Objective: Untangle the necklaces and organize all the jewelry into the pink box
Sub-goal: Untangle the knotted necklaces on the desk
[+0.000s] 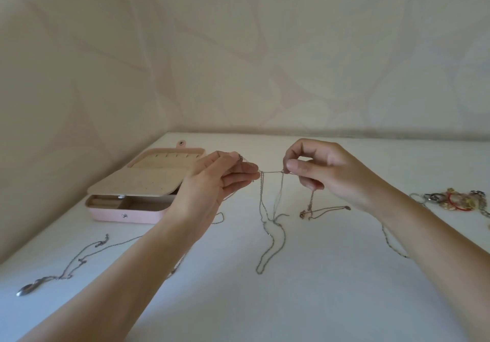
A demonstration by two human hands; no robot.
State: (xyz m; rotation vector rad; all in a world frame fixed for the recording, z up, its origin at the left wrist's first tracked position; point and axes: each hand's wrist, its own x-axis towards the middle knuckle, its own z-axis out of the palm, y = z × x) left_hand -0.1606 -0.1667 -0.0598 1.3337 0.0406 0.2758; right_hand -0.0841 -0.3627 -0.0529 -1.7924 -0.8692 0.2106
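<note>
In the middle of the frame both hands are raised above the white table [291,302] and work on the tangled necklaces [268,222]. The left hand [220,180] pinches a thin chain between thumb and fingertips, its other fingers loosely extended. The right hand [326,172] nips the same chain between thumb and forefinger, with the rest of its fingers curled under. A short run of chain is pulled taut between the two pinches, and several strands hang from it in loops down to the tabletop, so the knot looks far from undone. The pink box [124,215] sits at middle left, just behind the left hand, with its lid up and an inner flap folded over much of the tray. No jewelry shows in the part of the tray that is visible. A loose necklace [79,259] with a silver pendant lies at lower left, apart from the knot, and a pile of jewelry [456,201] waits at the right edge. By my reading the task is in its early part: the untangling is under way and all the packing is left to do.
</note>
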